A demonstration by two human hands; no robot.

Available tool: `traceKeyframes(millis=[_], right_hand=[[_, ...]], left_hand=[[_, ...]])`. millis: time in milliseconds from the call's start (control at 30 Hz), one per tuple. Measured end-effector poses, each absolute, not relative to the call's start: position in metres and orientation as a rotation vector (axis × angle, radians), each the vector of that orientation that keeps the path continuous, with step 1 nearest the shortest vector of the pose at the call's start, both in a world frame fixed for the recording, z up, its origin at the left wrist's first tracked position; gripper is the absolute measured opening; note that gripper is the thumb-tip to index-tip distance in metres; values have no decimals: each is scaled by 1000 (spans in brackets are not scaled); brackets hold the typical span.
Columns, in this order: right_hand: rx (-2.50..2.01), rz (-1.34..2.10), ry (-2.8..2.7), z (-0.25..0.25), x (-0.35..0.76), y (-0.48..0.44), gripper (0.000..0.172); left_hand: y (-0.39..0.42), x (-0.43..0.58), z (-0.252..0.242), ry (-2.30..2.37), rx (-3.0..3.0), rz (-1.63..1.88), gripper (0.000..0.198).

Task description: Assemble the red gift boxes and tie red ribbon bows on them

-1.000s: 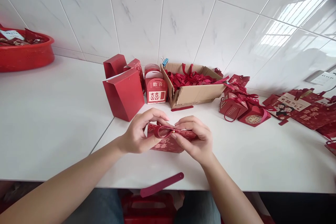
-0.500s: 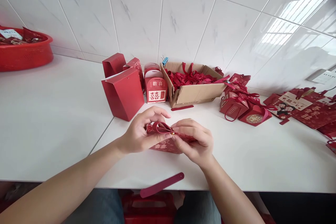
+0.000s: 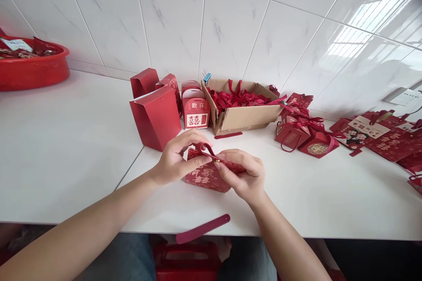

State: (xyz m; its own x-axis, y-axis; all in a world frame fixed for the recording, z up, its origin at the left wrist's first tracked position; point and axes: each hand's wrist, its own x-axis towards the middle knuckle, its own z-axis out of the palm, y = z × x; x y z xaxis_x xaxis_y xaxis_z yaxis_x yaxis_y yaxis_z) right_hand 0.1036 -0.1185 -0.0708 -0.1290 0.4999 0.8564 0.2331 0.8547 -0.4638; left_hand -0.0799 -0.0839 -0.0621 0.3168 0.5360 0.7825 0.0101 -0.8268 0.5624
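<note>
A red gift box (image 3: pixel 206 178) with pale Chinese characters stands on the table between my hands. Over its top edge a dark red strap (image 3: pixel 207 149) bends into a loop, with a small gold stud (image 3: pixel 217 160) near its end. My left hand (image 3: pixel 181 158) pinches the loop between thumb and fingers. From the other side my right hand (image 3: pixel 242 171) grips the strap end and the box's top edge close to the stud. Fingers cover part of the box top. Nearer me, a loose dark red strap (image 3: pixel 202 229) pokes past the table's front edge.
Behind my hands stand a tall red box (image 3: pixel 156 116), a small box (image 3: pixel 196 112) and a cardboard box (image 3: pixel 250 118) of red ribbons. Finished-looking ribboned boxes (image 3: pixel 293 134) and flat red bags (image 3: pixel 382 138) lie right. A red basket (image 3: pixel 36 70) sits far left.
The strap loop now stands higher and narrower. My left fingers have shifted slightly up around it, and more of the box front shows. My right hand stays by the stud.
</note>
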Motion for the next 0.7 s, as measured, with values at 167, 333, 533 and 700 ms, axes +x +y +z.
traceKeyframes(millis=[167,333,533,700], right_hand=[[-554,241,-1697,-72,100,-119,16],[-652,312,-1671,-73,93,-124,13],[-700,394,-1620,-75,88,-127,13],[-880,466,-1334,-78,101,-113,11]], left_hand=[[-88,-80,-60,438,2141,1681,13],[-92,-83,-53,419,2158,1669,9],[-95,-80,-53,364,2107,1432,8],[-81,-82,-71,676,2308,1676,51]])
